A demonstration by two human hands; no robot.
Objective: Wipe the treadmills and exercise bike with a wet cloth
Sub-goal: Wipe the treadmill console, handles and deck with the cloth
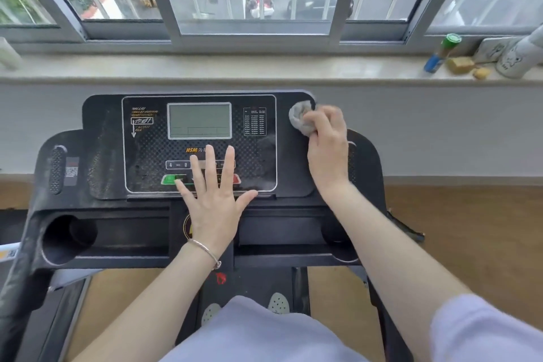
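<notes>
Cloth point(300, 119) gripped in right hand point(326, 141) at console point(105, 138) upper right corner; left hand point(213, 185) laid flat, fingers spread; overlapping strokes leftward advised, display point(199, 120) pressed lightly.

The treadmill console point(202, 144) is black and dusty, with a grey blank screen point(199, 120) at its upper middle and green and red buttons along its lower edge. The wet cloth point(299, 117), grey and bunched into a wad, lies against the console's upper right corner.
</notes>
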